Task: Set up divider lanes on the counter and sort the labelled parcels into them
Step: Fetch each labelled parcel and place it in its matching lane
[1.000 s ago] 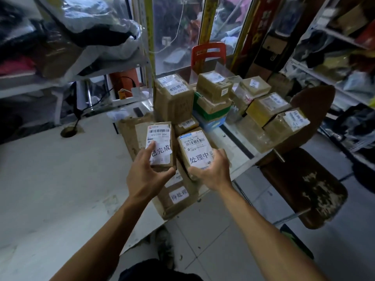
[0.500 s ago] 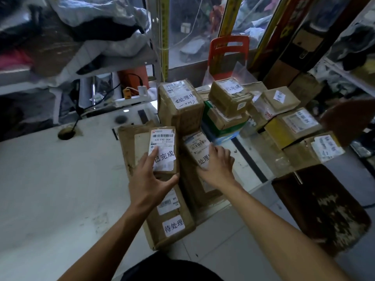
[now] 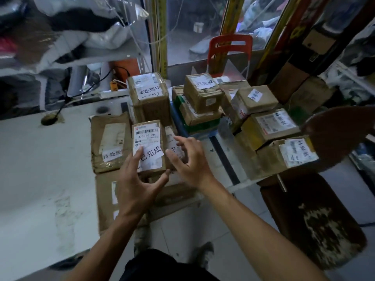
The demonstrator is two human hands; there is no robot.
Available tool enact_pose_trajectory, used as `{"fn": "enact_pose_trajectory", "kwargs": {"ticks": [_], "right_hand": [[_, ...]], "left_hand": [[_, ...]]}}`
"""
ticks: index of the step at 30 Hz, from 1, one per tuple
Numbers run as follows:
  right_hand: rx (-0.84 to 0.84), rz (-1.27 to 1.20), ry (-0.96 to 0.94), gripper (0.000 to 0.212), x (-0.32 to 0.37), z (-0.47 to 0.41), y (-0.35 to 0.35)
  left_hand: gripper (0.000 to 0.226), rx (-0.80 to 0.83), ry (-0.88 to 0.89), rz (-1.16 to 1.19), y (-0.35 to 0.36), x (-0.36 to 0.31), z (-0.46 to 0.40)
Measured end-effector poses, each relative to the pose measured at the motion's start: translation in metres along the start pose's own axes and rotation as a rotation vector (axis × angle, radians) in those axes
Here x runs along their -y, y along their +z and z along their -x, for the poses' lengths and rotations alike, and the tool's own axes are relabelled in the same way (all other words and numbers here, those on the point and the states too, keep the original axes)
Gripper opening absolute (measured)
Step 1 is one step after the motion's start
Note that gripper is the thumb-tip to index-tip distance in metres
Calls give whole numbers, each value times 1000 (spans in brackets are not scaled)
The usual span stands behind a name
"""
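Note:
A small brown parcel (image 3: 149, 147) with a barcode label and a handwritten "已完成" note sits in my left hand (image 3: 138, 185), fingers on its label and thumb under its near corner. Right beside it lies a second small parcel (image 3: 172, 148), mostly hidden, with "中" showing on its label. My right hand (image 3: 189, 159) hovers just over that parcel with fingers spread and loosely bent, holding nothing. Both small parcels rest over flat brown parcels, one (image 3: 110, 142) labelled "待处理".
The white counter (image 3: 40, 169) stretches left. Behind stand a tall box (image 3: 149, 98) marked "处理中", a box (image 3: 203, 92) marked "已完成" on a green-banded stack, and several labelled boxes (image 3: 269, 126) at the right. A worn brown chair (image 3: 316, 224) is beside the counter.
My right hand set the "处理中" parcel down beside the pile and lifted off it. My left hand kept hold of the "已完成" parcel, and the view moved closer.

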State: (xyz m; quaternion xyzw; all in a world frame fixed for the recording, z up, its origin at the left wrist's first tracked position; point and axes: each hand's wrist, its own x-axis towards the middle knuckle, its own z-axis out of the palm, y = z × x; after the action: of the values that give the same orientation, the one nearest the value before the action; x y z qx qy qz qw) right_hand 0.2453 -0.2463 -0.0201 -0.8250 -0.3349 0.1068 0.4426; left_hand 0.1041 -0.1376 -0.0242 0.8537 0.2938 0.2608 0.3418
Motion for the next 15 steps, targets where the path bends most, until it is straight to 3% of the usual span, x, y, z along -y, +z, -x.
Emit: {"fn": "enact_pose_trajectory", "kwargs": {"ticks": [4,15], "right_hand": [[122,-50,-33,75,-15,11,-41],[-44,-208,-22,60,-50,13,-104]], "left_hand": [[93,-75,9,41,35,-41,21],[87,-98,69,28,86,-105,13]]}}
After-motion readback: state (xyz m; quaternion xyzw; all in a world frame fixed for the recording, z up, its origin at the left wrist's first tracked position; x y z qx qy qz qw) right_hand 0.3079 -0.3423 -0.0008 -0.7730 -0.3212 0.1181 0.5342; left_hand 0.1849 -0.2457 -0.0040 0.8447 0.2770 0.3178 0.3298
